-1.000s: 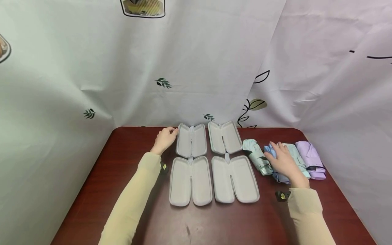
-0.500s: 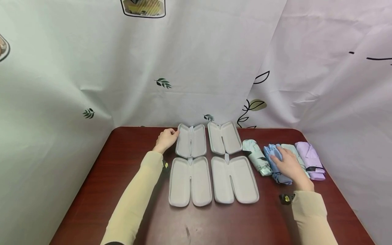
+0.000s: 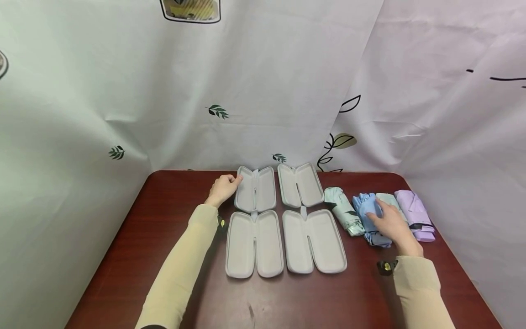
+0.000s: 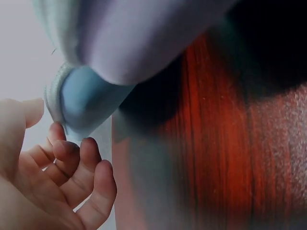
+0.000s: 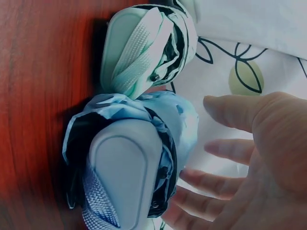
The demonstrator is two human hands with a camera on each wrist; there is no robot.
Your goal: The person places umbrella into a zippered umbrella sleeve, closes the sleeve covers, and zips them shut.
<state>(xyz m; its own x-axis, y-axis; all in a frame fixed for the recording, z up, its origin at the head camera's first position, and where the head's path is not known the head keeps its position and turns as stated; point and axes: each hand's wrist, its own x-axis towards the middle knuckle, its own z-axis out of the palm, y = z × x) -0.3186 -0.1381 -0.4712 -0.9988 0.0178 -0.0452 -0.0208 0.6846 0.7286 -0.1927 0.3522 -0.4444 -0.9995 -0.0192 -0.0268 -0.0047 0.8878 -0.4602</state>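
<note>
shifted slightly rightward, the right hand (image 3: 389, 224) uncovers more of the blue bundle (image 3: 365, 205), which lies on the bench (image 3: 131, 256) beside the mint bundle (image 3: 343, 210). that grip is released, fingers spread; the left hand (image 3: 223, 188) is at the far-left case (image 3: 245, 189), whether pinching i cannot tell. likely step: reaching for the blue bundle; picking it up calls for lowering and curling fingers round it.
</note>
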